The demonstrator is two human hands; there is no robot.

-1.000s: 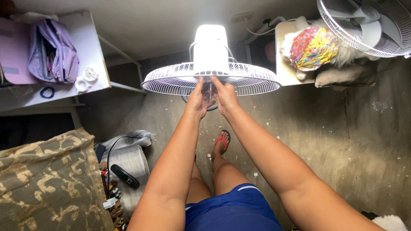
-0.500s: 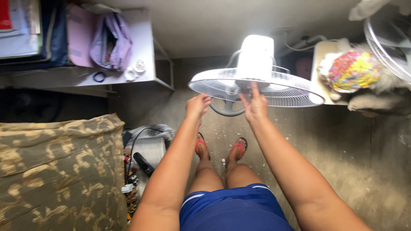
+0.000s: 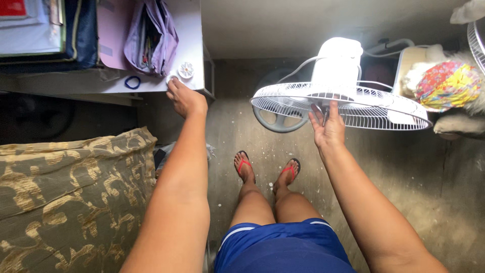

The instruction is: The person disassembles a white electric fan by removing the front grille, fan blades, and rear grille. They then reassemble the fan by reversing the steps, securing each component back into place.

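Note:
A white pedestal fan (image 3: pixel 337 65) stands in front of me with its wire grille (image 3: pixel 374 106) facing up towards my lap. My right hand (image 3: pixel 327 127) reaches under the grille's near rim, fingers spread against the wires. My left hand (image 3: pixel 186 98) stretches out to the white table (image 3: pixel 194 45) at the left and rests on its edge, fingers over a small white round piece (image 3: pixel 173 79). A second white round piece with a flower-like face (image 3: pixel 186 70) lies just beyond it. A blue elastic ring (image 3: pixel 132 82) lies to the left.
A purple bag (image 3: pixel 151 35) and stacked folders (image 3: pixel 45 30) sit on the table. A patterned olive cushion (image 3: pixel 70 192) fills the lower left. A bundle of colourful cloth (image 3: pixel 447 83) lies at the right. My feet in red sandals (image 3: pixel 267 167) rest on the concrete floor.
My left hand has left the fan and swung left to the table edge. The view has turned left. My right hand stays at the grille.

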